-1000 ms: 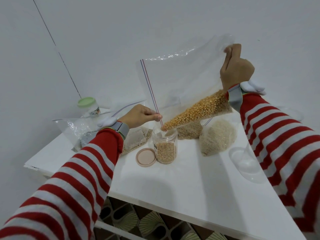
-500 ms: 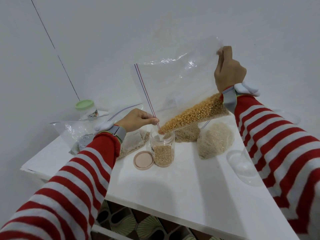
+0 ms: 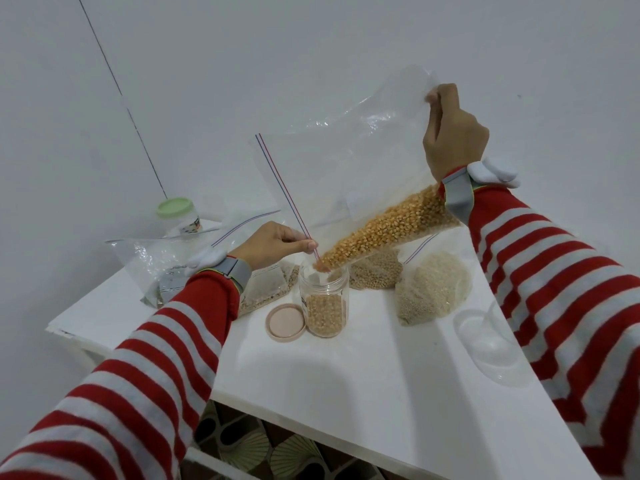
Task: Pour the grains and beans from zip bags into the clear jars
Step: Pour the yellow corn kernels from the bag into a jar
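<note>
Red-and-grey striped sleeves (image 3: 149,368) are worn on both arms, and a grey strap (image 3: 458,197) bearing a white piece (image 3: 495,173) is fastened round each wrist.

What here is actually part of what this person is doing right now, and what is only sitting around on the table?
In use: zip bag of yellow kernels, pinched at its mouth by the left hand and held up by the right hand; open clear jar under it.
Idle: pink lid, bag of beige beans, bag of white grains, green-lidded jar, crumpled bag.
</note>
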The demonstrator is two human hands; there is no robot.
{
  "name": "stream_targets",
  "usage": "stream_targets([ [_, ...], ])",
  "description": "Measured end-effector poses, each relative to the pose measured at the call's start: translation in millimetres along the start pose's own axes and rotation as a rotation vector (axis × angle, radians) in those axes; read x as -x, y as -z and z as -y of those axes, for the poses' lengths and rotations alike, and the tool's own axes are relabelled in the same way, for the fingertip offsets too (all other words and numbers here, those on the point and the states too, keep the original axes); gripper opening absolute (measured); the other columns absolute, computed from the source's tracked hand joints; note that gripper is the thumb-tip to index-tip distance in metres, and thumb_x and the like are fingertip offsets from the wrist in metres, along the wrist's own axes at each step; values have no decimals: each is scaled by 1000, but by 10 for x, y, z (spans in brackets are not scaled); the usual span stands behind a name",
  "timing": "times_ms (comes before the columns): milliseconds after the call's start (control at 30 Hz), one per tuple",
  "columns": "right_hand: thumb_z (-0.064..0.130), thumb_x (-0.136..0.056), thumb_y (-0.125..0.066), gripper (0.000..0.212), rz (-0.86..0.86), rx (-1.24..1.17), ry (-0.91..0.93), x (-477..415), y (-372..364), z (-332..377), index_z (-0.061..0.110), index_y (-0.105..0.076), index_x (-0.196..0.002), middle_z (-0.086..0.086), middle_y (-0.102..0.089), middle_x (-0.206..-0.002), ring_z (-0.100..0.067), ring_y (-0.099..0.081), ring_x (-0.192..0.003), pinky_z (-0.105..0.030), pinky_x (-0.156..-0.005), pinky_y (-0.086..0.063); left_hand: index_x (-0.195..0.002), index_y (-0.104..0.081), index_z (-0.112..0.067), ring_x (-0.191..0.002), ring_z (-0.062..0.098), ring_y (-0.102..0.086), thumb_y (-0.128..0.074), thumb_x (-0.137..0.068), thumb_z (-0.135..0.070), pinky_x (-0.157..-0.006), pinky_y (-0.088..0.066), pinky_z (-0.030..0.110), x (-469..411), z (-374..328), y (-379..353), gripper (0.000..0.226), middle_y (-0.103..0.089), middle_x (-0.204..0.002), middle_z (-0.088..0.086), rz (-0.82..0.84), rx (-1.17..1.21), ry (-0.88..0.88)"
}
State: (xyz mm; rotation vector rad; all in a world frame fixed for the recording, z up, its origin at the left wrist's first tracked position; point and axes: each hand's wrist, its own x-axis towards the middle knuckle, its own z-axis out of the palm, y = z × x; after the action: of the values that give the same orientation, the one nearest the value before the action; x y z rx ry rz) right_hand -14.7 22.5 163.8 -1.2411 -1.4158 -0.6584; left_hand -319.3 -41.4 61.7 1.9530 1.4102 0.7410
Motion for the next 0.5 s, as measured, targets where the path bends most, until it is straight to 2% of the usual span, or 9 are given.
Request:
stream_targets([
  [67,32,-106,-31,40,-14,-13,13,-28,-16,33,9,-64,-106,-1,-41,-52,-23,-36,-41,-27,-46,-23,-97,-79,-25,-98,2,-66,-71,-85,-42,-88,-48,19,7,6,-10,22,-76,-97,-10,-8,9,4],
  [167,32,-106,-33,39,-28,-17,21,-69,-42,76,9,-65,-105,-1,-40,-51,-23,-35,-41,-27,-46,-22,-96,-79,-23,-97,-6,-65,-71,-85,-39,-79,-43,7,25,5,-23,21,-75,-99,-11,-16,27,13],
  [233,32,-106,-33,39,-34,-15,29,-87,-57,88,10,-65,-104,0,-39,-51,-22,-34,-41,-26,-46,-21,-95,-79,-22,-96,-8,-64,-71,-86,-36,-79,-42,4,31,8,-32,19,-75,-99,-11,-17,41,16],
  [400,33,-106,-29,42,14,0,25,-64,-76,55,10,-63,-106,-2,-42,-53,-24,-36,-43,-28,-47,-22,-93,-80,-24,-99,0,-65,-72,-85,-41,-91,-46,18,27,22,-27,20,-75,-99,-13,-12,25,20],
  [500,32,-106,-31,39,-17,5,21,-39,-91,24,11,-64,-104,-1,-40,-51,-24,-36,-41,-27,-46,-20,-93,-80,-23,-100,-4,-64,-72,-84,-41,-93,-46,18,20,30,-26,21,-75,-98,-15,-7,26,16],
])
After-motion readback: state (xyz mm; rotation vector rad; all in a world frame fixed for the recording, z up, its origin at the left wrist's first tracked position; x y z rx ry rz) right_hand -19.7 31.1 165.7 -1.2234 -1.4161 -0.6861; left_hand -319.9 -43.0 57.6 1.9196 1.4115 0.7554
